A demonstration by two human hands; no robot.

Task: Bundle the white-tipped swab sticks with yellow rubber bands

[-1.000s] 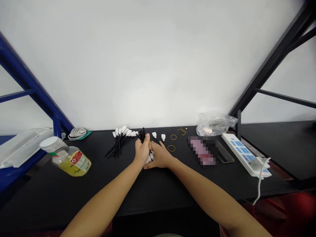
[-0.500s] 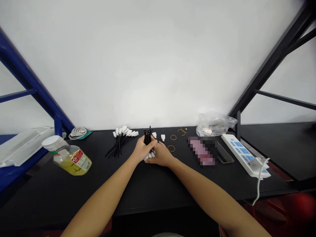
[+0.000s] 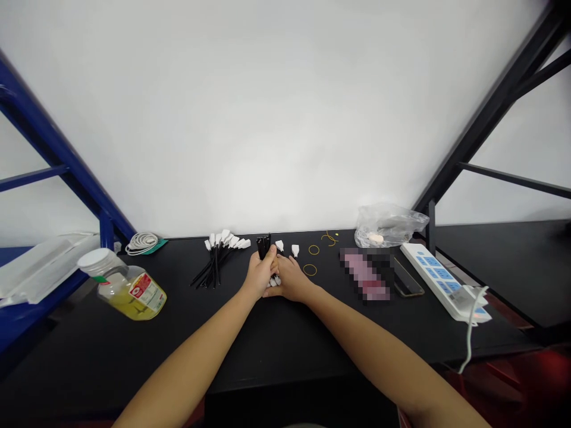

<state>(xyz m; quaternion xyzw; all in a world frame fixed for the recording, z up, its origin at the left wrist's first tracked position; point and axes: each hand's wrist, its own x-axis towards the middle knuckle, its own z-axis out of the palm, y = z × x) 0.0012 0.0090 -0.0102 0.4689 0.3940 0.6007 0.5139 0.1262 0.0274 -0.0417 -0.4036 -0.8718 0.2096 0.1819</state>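
A bundle of black sticks with white flat ends (image 3: 263, 245) is gripped between both hands, black ends up and white ends down. My left hand (image 3: 261, 273) is closed round the black part, its thumb lying across the front. My right hand (image 3: 291, 279) is closed about the lower, white-ended part; its fingers partly hide those ends. Just beyond my right hand, two white ends (image 3: 295, 250) of other sticks show on the table. To the left lies a loose fan of similar white-tipped black sticks (image 3: 217, 255).
Right of my hands lie yellow rubber bands (image 3: 310, 270), a blurred pink item (image 3: 363, 273), a phone (image 3: 407, 279), a clear plastic bag (image 3: 388, 226) and a white power strip (image 3: 441, 276). At left are a jar (image 3: 134, 291) and a coiled white cable (image 3: 141, 242).
My left thumb has tilted upward, and the bundle's black ends have shifted slightly left and lower. My right hand stays at the bundle's white ends.
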